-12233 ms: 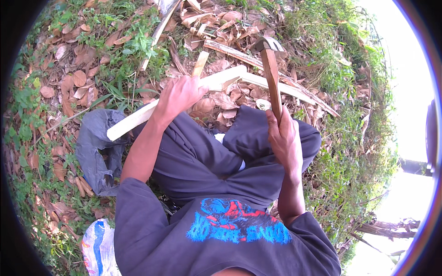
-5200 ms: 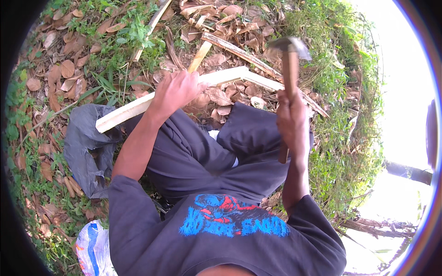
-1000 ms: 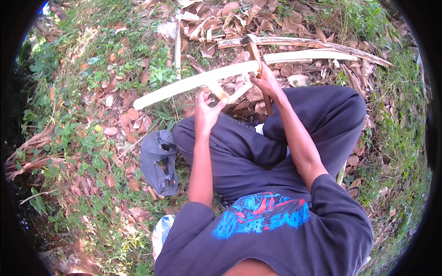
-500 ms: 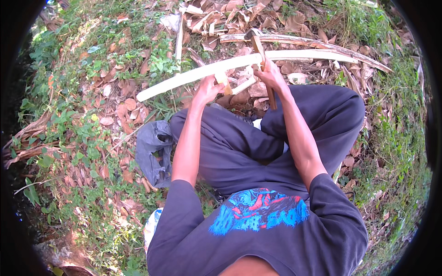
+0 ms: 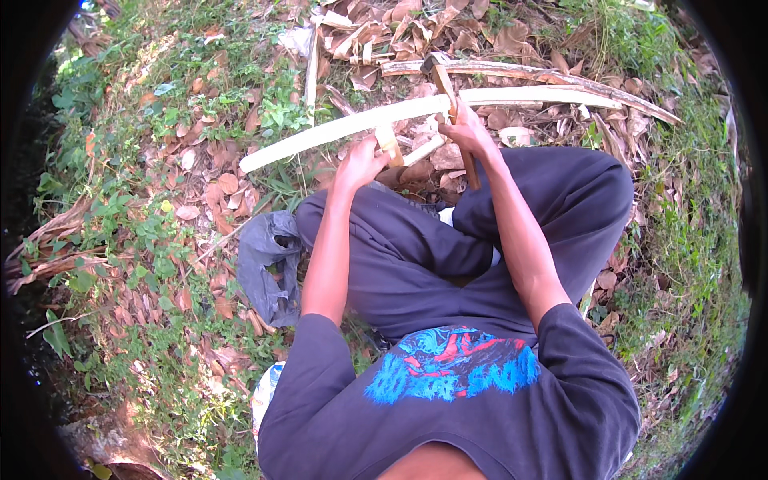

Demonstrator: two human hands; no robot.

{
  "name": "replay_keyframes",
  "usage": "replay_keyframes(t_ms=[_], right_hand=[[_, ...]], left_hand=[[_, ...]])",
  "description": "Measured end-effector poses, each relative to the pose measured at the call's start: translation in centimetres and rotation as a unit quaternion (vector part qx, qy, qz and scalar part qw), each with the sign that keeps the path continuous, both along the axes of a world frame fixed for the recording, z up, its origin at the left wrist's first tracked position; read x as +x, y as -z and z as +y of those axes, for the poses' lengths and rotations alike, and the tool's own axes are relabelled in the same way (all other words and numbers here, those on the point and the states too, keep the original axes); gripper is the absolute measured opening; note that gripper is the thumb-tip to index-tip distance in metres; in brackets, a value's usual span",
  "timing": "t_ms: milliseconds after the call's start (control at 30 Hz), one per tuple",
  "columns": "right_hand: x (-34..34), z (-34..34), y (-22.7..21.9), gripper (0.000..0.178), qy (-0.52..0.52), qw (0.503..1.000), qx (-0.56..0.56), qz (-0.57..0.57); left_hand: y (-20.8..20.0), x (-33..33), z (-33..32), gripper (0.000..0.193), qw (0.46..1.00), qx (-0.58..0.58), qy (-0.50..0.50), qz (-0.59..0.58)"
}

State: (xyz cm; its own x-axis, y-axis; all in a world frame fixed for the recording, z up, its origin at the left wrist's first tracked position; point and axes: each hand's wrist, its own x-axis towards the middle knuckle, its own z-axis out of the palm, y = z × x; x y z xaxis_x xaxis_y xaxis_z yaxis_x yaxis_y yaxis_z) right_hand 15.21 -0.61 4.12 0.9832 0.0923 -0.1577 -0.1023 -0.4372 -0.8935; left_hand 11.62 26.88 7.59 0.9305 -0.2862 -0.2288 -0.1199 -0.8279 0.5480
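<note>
In front of my crossed legs, my left hand [image 5: 364, 164] is closed around a short pale piece of wood [image 5: 390, 146], which stands up from the fingers. My right hand [image 5: 472, 136] grips the wooden handle of a hammer [image 5: 442, 78]; its dark head points away from me and the handle's end hangs toward my knee. Just beyond both hands lies a long, pale, peeled wooden strip [image 5: 320, 138], crossing under the hammer. A short pale stick [image 5: 424, 150] slants between my hands. Its right end is partly hidden by the right hand.
A rough, bark-edged strip [image 5: 528, 72] lies beyond the pale one, near a heap of dry leaves and peelings [image 5: 384, 36]. A thin pale stick [image 5: 311, 76] lies at the far left. Beside my left knee is a dark plastic bag [image 5: 268, 268]. Grass and fallen leaves surround me.
The hammer's head has tipped slightly to the left in my right hand. My left hand has shifted a little, with the pale piece turned slightly. The long strip has barely moved.
</note>
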Motion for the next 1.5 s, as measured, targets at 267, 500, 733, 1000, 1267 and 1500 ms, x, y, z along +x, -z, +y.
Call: replay_keyframes(t_ms=[267, 500, 733, 1000, 1267, 1500], right_hand=[[0.6, -0.8, 2.3, 0.045, 0.002, 0.999, 0.034, 0.002], [0.0, 0.2, 1.2, 0.046, 0.011, 0.999, 0.03, -0.008], [-0.1, -0.2, 2.4, 0.049, 0.065, 0.996, 0.035, -0.04], [-1.3, 1.0, 1.4, 0.055, 0.108, 0.993, 0.036, -0.018], [-4.8, 1.7, 1.0, 0.07, 0.209, 0.972, -0.064, -0.09], [-9.1, -2.3, 3.6, 0.04, 0.277, 0.958, 0.035, 0.067]], left_hand=[[-12.7, -1.2, -3.5, 0.07, 0.958, 0.103, 0.034, -0.265], [-6.8, 1.6, -1.5, 0.074, 0.914, 0.196, 0.107, -0.339], [-1.5, -2.7, -5.5, 0.056, 0.937, -0.133, -0.276, -0.165], [-1.6, 1.9, -3.5, 0.054, 0.618, -0.664, -0.419, -0.045], [-3.9, 2.9, -1.8, 0.049, 0.63, -0.686, -0.365, -0.023], [-1.8, 3.3, 1.1, 0.051, 0.584, -0.706, -0.4, -0.017]])
